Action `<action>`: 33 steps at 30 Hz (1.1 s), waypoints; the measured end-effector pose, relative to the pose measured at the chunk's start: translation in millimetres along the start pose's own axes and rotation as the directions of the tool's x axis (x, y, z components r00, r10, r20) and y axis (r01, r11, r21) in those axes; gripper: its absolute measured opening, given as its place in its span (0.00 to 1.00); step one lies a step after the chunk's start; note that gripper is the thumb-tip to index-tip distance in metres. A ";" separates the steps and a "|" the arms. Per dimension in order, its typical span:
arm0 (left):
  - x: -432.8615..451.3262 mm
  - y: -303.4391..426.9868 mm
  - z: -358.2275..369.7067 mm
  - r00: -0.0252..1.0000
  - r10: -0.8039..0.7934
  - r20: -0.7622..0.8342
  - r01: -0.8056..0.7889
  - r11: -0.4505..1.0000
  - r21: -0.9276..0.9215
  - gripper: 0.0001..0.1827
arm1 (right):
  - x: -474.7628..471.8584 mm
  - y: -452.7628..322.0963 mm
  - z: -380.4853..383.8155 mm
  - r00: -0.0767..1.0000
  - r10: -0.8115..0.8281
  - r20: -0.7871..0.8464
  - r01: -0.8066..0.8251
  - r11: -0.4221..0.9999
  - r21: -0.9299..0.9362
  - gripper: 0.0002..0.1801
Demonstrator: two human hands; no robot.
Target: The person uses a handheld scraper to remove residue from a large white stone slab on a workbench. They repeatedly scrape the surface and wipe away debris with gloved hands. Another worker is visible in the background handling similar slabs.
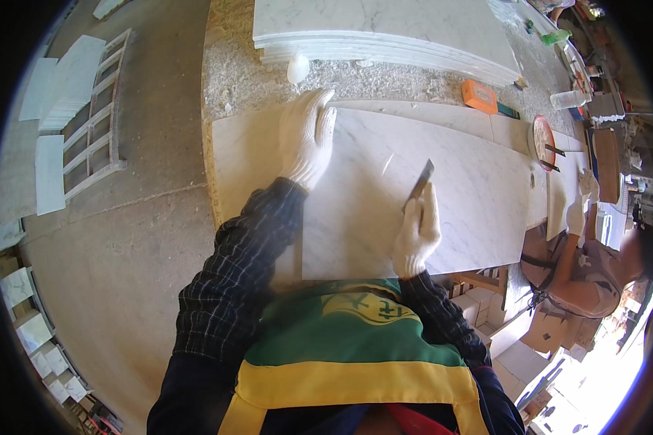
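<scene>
A white marble slab (pixel 468 179) with grey veins lies flat on the bench before me. My left hand (pixel 308 138), in a white knitted glove, rests at the slab's left edge with its fingers nearly straight and pointing away from me. Gloved too, my right hand (pixel 419 234) grips a flat metal scraper blade (pixel 422 182) above the slab, right of its middle; whether the blade touches the stone I cannot tell. Beyond my left fingertips stands a small white rounded object (pixel 298 68). An orange box-shaped object (pixel 479 97) sits past the slab's far edge.
Stacked marble slabs (pixel 381 46) lie at the bench's far side. A red-rimmed bowl (pixel 543 142) holds pale paste and dark-handled tools. A plastic bottle (pixel 570 99) lies farther right. A co-worker (pixel 582 272) with gloved hands is at the right. More slabs (pixel 73 81) and a rack (pixel 95 119) stand left.
</scene>
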State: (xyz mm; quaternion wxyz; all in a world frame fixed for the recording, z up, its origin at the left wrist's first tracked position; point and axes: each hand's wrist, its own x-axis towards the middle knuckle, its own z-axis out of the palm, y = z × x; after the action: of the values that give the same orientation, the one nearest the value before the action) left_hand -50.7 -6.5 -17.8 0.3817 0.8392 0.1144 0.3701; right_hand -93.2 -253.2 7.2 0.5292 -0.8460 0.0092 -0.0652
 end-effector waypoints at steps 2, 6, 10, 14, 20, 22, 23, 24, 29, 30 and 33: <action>1.0 0.2 0.5 1.000 -0.001 -0.001 0.001 1.000 0.008 0.14 | 16.5 0.5 21.5 0.999 -0.031 -0.008 0.031 0.999 -0.011 0.26; -0.7 -0.7 1.0 1.000 -0.015 0.004 0.015 0.999 0.034 0.15 | 56.7 -1.7 71.5 0.978 -0.208 -0.001 0.208 0.978 0.033 0.26; -5.1 -1.9 3.2 0.998 -0.056 0.003 0.056 0.998 -0.039 0.15 | 79.9 -15.2 108.3 0.960 -0.277 -0.049 0.279 0.959 0.045 0.26; -4.5 -1.8 5.0 0.994 -0.106 0.039 0.108 0.991 -0.074 0.15 | 96.6 -35.7 111.6 0.998 -0.070 -0.010 0.069 0.926 0.371 0.27; -5.2 1.0 -0.3 0.998 -0.060 -0.002 0.060 0.998 -0.024 0.15 | 96.3 -28.2 3.4 0.947 -0.220 0.232 0.162 0.956 0.245 0.36; -5.2 1.7 -0.9 0.998 -0.064 0.002 0.064 0.996 -0.056 0.14 | 78.0 -19.8 -27.5 0.884 -0.075 0.462 -0.035 0.974 0.225 0.36; -5.0 1.8 -0.9 0.998 -0.067 0.007 0.068 0.995 -0.069 0.14 | 68.1 -15.8 -39.5 0.830 0.012 0.557 -0.116 0.982 0.152 0.33; -5.2 1.8 -1.0 0.998 -0.067 0.007 0.067 0.996 -0.062 0.14 | 60.9 -13.2 -52.7 0.740 -0.104 0.665 0.068 0.994 0.079 0.30; -5.1 0.3 -0.2 0.998 -0.064 0.004 0.064 0.995 -0.074 0.14 | 62.4 0.8 -58.1 0.488 -0.420 0.765 0.760 0.635 -0.136 0.22; -4.9 -0.4 -0.2 0.998 -0.061 0.003 0.061 0.995 -0.073 0.14 | 67.4 1.9 -55.6 0.501 -0.435 0.748 0.765 0.628 -0.147 0.21; -4.7 -1.1 -0.5 0.998 -0.055 0.009 0.056 0.997 -0.053 0.13 | 83.4 -0.8 -54.2 0.486 -0.406 0.774 0.764 0.628 -0.150 0.21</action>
State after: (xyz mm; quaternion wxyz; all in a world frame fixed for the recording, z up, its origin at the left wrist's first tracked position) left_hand -54.2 -7.7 -20.8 0.4144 0.8266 0.1264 0.3592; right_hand -17.1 -308.4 39.6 0.2089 -0.8561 -0.4678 0.0682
